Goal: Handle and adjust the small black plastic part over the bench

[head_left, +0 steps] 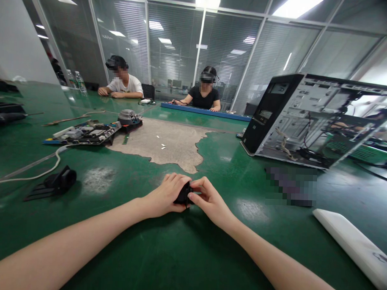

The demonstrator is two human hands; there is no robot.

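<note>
My left hand point(169, 195) is wrapped around a small black part point(183, 194) just above the green tabletop. The thumb and index finger of my right hand point(207, 200) pinch that part's right edge. Fingers cover most of it, so its exact kind cannot be made out. To the left on the table lies a black plastic piece point(57, 183) with a round end and flat prongs.
A circuit board point(86, 133) and a fan-like cooler point(129, 116) lie back left, by a bare brown patch point(168, 144). An opened computer case point(277, 118) stands right, with a long white block point(351, 248) nearer me. Two people sit across the table.
</note>
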